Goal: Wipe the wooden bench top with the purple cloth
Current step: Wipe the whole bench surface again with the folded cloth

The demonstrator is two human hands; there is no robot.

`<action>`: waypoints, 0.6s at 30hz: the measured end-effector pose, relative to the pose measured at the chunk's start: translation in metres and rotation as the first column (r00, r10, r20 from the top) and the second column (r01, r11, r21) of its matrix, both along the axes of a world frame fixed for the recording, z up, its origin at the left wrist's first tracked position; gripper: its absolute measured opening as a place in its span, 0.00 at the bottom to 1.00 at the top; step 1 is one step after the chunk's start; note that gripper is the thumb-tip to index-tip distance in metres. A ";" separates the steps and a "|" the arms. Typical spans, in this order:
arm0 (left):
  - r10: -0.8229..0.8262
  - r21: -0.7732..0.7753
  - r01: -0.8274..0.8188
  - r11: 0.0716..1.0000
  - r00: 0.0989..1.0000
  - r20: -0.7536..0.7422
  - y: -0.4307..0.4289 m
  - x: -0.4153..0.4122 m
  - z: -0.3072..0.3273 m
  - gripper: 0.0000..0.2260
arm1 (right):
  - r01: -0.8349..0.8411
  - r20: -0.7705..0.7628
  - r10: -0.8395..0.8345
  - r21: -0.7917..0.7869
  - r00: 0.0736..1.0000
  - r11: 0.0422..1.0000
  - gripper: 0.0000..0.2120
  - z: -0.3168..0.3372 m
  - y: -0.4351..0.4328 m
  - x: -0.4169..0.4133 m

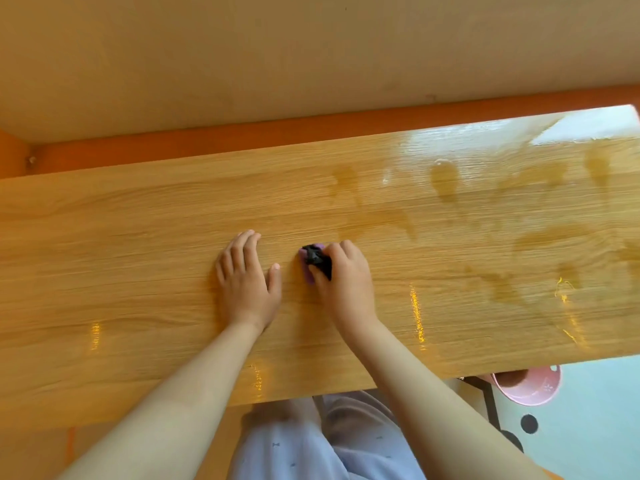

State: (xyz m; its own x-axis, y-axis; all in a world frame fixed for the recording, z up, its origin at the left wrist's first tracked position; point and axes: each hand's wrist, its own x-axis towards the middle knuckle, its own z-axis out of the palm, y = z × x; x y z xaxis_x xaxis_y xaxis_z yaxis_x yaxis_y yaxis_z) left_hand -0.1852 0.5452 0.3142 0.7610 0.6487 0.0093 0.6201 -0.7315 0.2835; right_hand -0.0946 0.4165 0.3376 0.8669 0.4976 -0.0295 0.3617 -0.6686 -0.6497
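As right hand grips purple cloth, bench top extends sideways.

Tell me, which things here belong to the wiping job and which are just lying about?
Job: light wooden bench top; crumpled purple cloth; right hand gripping it; left hand flat on the bench.
Lying about: round pink basin, partly hidden beneath the bench's near edge.

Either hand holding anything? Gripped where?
Right hand grips the bunched purple cloth, fingers curled over its right side. Left hand holds nothing; it lies flat on the bench top.
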 end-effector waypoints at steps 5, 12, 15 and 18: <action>0.001 0.000 -0.001 1.000 1.000 -0.011 0.000 0.001 0.000 0.24 | -0.031 0.040 0.031 0.011 0.999 0.999 0.08 -0.001 -0.010 0.018; -0.004 -0.002 0.004 1.000 1.000 -0.026 0.001 0.001 -0.001 0.24 | 0.404 0.098 -0.398 -0.056 0.912 0.913 0.07 -0.004 -0.109 0.105; -0.005 -0.006 0.005 1.000 1.000 -0.029 0.001 0.001 -0.001 0.25 | 0.505 0.118 -0.495 -0.089 0.861 0.858 0.09 -0.003 -0.116 0.115; -0.003 -0.013 0.003 1.000 0.999 -0.032 0.001 0.000 0.000 0.25 | 0.478 0.129 -0.466 -0.080 0.875 0.875 0.09 -0.004 -0.082 0.097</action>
